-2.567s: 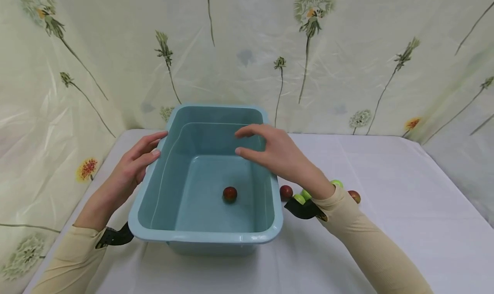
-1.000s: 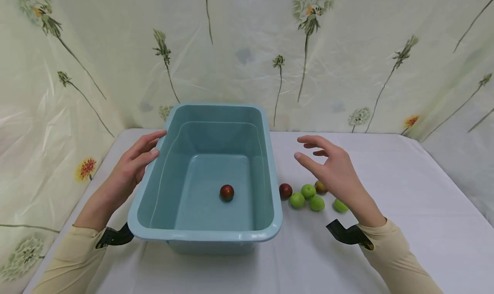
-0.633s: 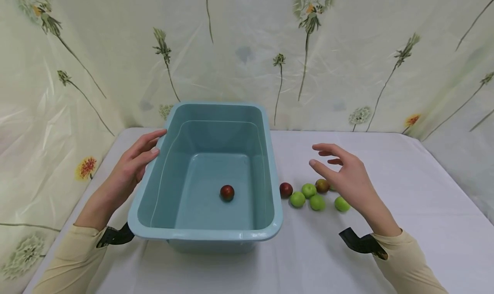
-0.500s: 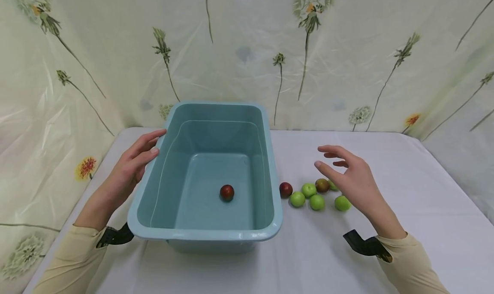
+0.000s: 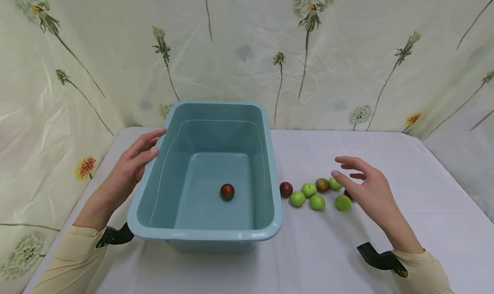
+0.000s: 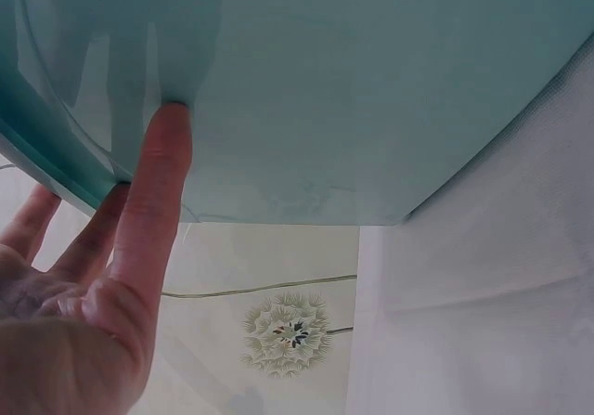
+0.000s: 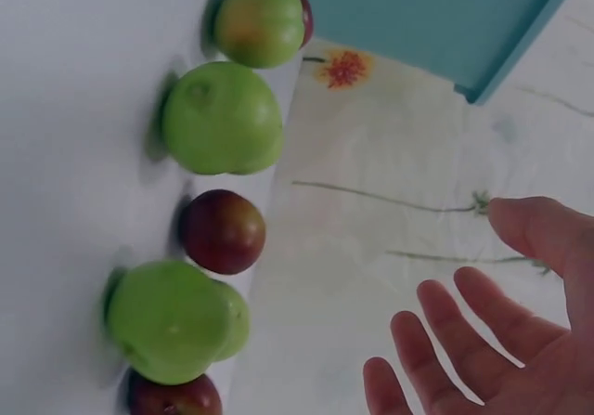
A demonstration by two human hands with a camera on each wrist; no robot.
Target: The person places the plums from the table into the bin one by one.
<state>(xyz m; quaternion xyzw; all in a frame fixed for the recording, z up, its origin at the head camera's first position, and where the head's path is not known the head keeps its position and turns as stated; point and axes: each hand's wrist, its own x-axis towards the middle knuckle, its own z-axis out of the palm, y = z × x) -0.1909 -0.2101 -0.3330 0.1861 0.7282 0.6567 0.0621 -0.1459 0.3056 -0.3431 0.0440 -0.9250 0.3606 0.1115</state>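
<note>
A light blue plastic basin (image 5: pixel 204 234) stands on the table, with one dark red plum (image 5: pixel 227 192) on its floor. My left hand (image 5: pixel 125 169) touches the basin's left side near the rim; in the left wrist view its thumb (image 6: pixel 153 201) lies straight against the outer wall. Right of the basin, several green plums (image 5: pixel 317 202) and dark red ones (image 5: pixel 286 189) lie in a loose cluster. My right hand (image 5: pixel 372 193) hovers over the cluster's right end, fingers spread and holding nothing. It partly covers a dark red plum (image 5: pixel 347 195).
A white cloth (image 5: pixel 432 208) covers the table. Plastic sheeting printed with dandelions (image 5: pixel 314 19) hangs behind the table and along its sides. The basin's tall wall separates its inside from the plums on the cloth.
My right hand has moved from above the basin out to the right and lower, over the plums. More of the plums show now. My left hand and the basin have stayed in place.
</note>
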